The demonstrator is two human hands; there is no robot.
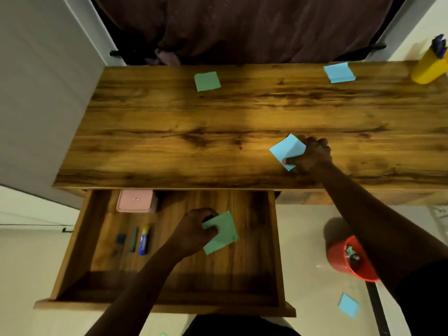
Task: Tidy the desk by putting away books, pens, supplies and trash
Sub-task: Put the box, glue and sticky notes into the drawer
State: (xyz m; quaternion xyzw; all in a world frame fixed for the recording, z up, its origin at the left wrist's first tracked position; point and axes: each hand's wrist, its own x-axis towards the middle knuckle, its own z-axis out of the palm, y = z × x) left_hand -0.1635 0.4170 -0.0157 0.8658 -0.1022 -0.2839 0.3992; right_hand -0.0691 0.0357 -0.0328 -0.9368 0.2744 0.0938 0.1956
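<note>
The right hand (312, 156) pinches a blue note (284, 149) left of its fingers (315, 143); the left hand (194, 229) grips a green note (223, 236). Both are best laid flat in the drawer (254, 238).

Up at 12 o'clock there's a dark maroon curtain (242, 27), pretty wrinkly, with a small purplish wad of cloth (167, 58) at its bottom edge around 11. It's flanked by a pale grey panel (48, 81) at 10 o'clock and another panel (397, 23) at 1. A short black peg (114, 53) sticks out by the left one. At 8 o'clock there's cream floor (29, 263), and a thin black cable (36, 225) runs across it at 9.
</note>
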